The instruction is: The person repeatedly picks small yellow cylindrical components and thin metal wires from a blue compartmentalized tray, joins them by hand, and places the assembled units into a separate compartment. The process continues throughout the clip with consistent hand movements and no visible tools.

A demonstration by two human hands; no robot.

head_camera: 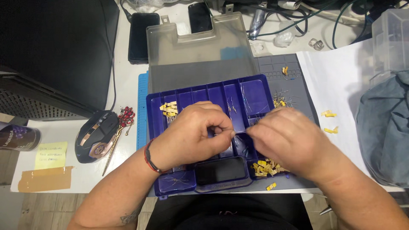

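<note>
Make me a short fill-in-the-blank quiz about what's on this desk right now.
1. Both hands meet over a compartment box coloured ____.
2. The left hand has a red band on its ____.
3. The computer mouse lies to the ____ of the box.

Missing words: blue; wrist; left

Left hand (194, 134) and right hand (289, 138): cover the middle compartments of the blue organiser box (156, 106); item pinched between fingertips too small to identify. Grey cloth (383, 127): cut by right frame edge. Dark can (19, 137): cut at left edge.
</note>
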